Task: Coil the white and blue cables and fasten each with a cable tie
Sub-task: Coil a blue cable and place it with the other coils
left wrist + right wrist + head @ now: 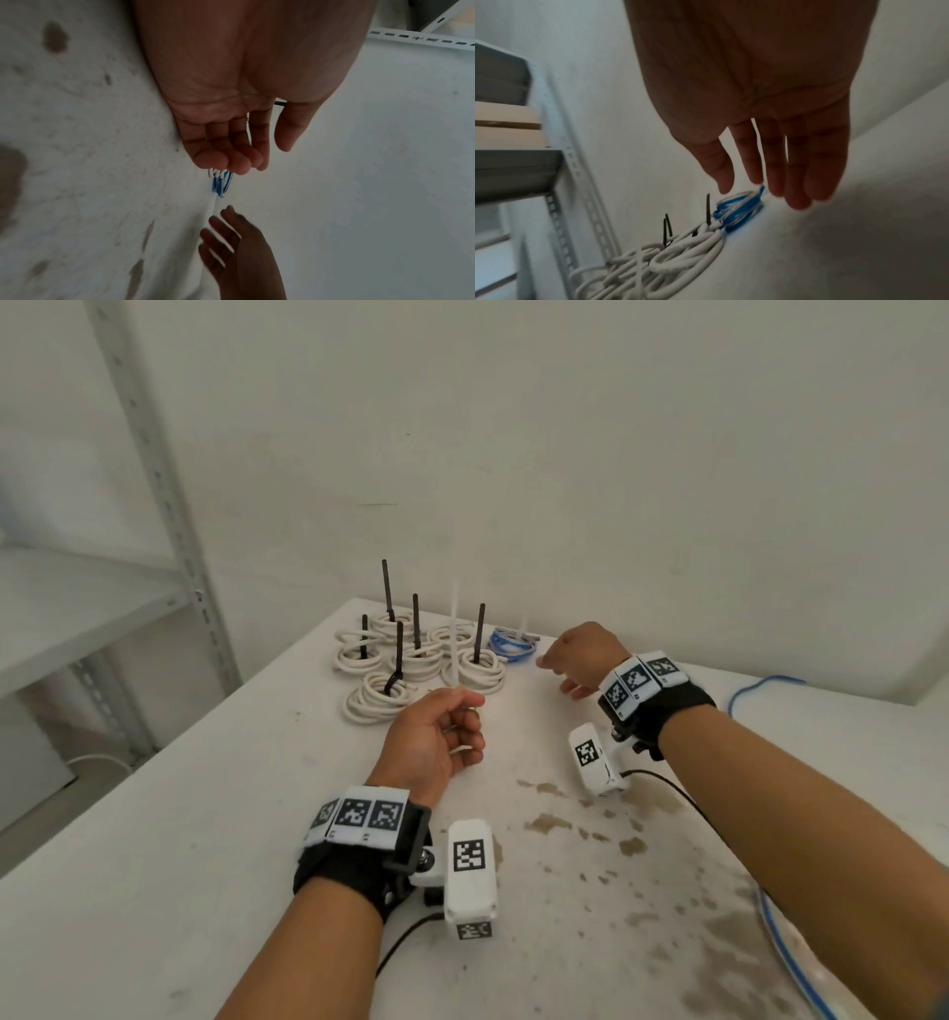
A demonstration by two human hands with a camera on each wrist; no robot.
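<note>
Stained white table (215,814) set against a plain pale wall, metal shelving (169,505) at the left. Far end of the table: a cluster of coiled white cables (411,660), each bound with a black cable tie, tails (481,629) sticking straight up; one translucent white tail (454,629) among them, blurred. Just right of that cluster, touching its edge in the right wrist view, a small blue coil (508,643), several tight loops of blue cable with pale strands through it, lying flat near the wall.

Right hand (583,660) hovering just beside the blue coil, fingers (795,172) extended and slightly spread, tips directly above and to the right of the loops, holding nothing; contact with the coil not clear through the blur. Left hand (436,742) nearer the table's middle, well short of the coils, palm turned inward, fingers (231,150) loosely curled and together, thumb apart, nothing held.

Loose blue cable (765,683) trailing over the table's right edge, more of it running along the near right side.
</note>
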